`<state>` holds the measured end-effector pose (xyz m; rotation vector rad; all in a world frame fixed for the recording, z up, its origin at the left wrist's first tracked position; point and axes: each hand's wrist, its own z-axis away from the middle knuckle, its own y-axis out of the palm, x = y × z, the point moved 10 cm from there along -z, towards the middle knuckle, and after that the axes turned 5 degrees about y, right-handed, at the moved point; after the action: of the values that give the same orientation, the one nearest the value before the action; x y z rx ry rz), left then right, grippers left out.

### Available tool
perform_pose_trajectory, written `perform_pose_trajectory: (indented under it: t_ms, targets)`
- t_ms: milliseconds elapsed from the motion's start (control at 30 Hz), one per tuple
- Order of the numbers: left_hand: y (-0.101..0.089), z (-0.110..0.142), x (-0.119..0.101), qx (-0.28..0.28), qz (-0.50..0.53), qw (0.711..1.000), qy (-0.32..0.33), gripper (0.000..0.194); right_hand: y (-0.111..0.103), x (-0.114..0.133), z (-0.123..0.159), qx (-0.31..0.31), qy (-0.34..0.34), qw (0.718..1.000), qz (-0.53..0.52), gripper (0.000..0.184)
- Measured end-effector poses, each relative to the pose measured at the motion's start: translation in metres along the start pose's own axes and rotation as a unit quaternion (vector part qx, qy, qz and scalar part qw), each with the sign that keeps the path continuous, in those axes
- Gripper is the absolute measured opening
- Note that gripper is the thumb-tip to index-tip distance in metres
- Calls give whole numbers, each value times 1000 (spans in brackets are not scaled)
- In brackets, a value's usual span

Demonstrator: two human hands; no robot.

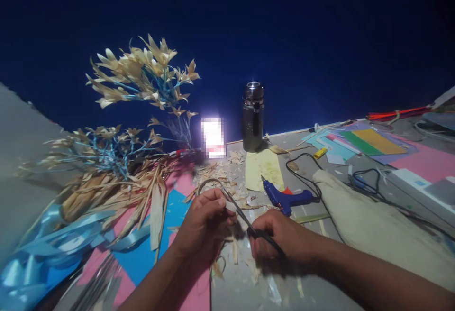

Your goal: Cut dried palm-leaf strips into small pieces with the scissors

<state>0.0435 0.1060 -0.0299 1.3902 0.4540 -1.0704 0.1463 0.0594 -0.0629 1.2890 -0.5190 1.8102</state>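
My left hand (pixel 206 221) is closed, thumb against fingers, on a small pale strip of dried husk (pixel 230 205). In my right hand (pixel 277 237) is a pair of scissors (pixel 245 218), its dark handle in my fingers. The blades point up and left, close beside the strip; whether they touch it I cannot tell. A thin curved band (pixel 210 180) loops just above my left fingers. Husk scraps (pixel 234 249) lie on the table beneath both hands. Beyond my right hand rests a blue glue gun (pixel 284 199), partly over a yellow paper (pixel 263 169).
Dried husk flowers (pixel 142 74) on blue stems stand at the back left, above loose husks (pixel 142 192) and light-blue ribbon (pixel 71 235). A dark flask (pixel 253 121) stands behind the yellow paper. To the right lie a cream cloth (pixel 369 225), black cable (pixel 305 159) and coloured sheets (pixel 377 141).
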Motion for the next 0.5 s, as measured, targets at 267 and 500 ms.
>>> perform_pose_trajectory:
  t_ms: [267, 500]
  targets:
    - [-1, 0, -1, -3, 4, 1000, 8, 15, -1, -7, 1, -19, 32, 999, -6, 39]
    - [-6, 0, -4, -28, -15, 1000, 4, 17, -3, -7, 0, -37, 32, 999, 14, 29]
